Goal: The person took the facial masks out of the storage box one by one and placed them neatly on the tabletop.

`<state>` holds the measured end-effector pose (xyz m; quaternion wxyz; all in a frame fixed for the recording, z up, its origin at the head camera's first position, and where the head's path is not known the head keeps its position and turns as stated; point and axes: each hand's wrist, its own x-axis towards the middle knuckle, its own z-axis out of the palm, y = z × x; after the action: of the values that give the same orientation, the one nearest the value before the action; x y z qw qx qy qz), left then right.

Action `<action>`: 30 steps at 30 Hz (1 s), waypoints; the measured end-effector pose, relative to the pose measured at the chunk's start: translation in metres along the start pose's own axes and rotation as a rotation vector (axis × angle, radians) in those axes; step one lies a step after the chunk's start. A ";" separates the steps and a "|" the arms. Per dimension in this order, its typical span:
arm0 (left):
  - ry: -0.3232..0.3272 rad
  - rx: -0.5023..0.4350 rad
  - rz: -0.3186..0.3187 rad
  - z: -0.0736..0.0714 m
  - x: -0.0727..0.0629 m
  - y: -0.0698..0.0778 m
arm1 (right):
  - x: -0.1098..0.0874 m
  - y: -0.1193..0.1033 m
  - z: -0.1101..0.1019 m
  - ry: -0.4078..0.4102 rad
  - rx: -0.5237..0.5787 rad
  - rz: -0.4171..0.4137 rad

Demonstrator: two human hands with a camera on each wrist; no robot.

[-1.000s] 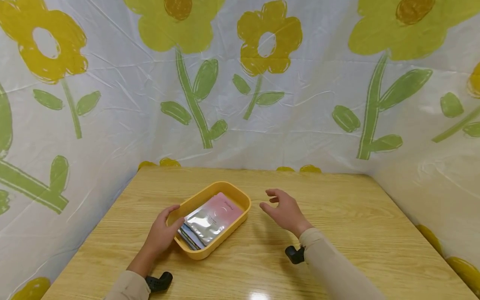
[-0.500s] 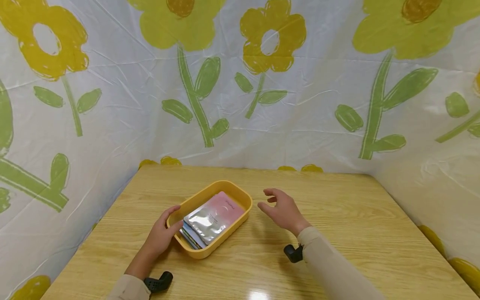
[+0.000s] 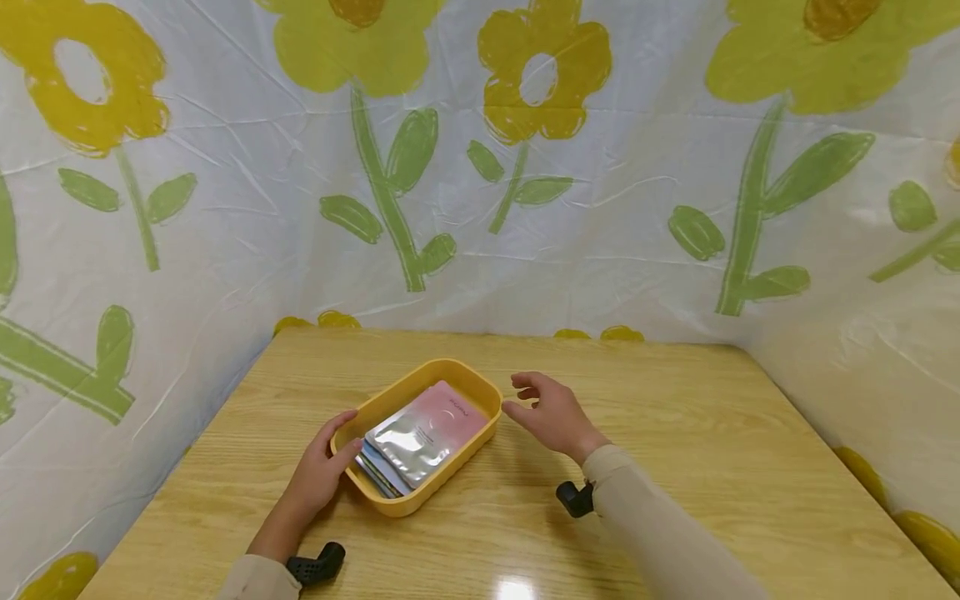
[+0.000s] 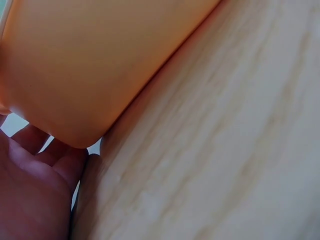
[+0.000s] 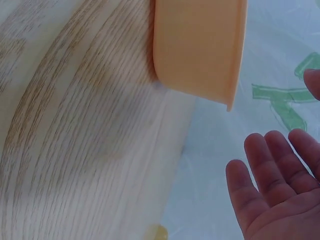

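A yellow rectangular storage bin sits at a slant on the wooden table. Inside, a flat pink-and-silver sachet lies on top, and the edges of blue and darker packets show at the near left end. My left hand grips that end, its thumb over the rim and its fingers along the outside; the left wrist view shows its fingers by the bin's lower corner. Off the far right end, my right hand hovers with relaxed fingers, holding nothing. Its palm and fingers are apart from the bin in the right wrist view.
The wooden table runs back to a white cloth printed with yellow flowers, which hangs behind and on both sides. Black wrist camera mounts stick out below each forearm.
My right hand has moved slightly left, closer to the bin's right end. The left hand keeps its hold, and the bin has stayed nearly in place.
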<state>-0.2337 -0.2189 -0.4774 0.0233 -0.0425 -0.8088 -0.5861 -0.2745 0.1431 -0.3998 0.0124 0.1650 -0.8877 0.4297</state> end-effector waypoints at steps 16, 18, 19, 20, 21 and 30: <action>-0.002 -0.016 0.019 0.004 0.003 -0.001 | 0.013 -0.009 0.009 -0.035 0.045 -0.053; -0.011 -0.013 0.028 0.005 0.005 0.000 | 0.016 -0.011 0.011 -0.025 0.043 -0.059; -0.014 -0.009 0.031 0.005 0.006 0.000 | 0.017 -0.012 0.012 -0.019 0.041 -0.062; -0.017 -0.011 0.031 0.004 0.006 0.000 | 0.018 -0.013 0.014 -0.019 0.041 -0.068; -0.016 -0.014 0.031 0.004 0.006 0.000 | 0.019 -0.013 0.016 -0.025 0.041 -0.069; -0.006 -0.009 0.020 -0.001 -0.001 -0.002 | 0.028 -0.016 0.038 -0.065 0.038 -0.088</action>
<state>-0.2327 -0.2205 -0.4792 0.0266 -0.0525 -0.8059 -0.5892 -0.2914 0.0971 -0.4066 -0.0006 0.2176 -0.8712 0.4401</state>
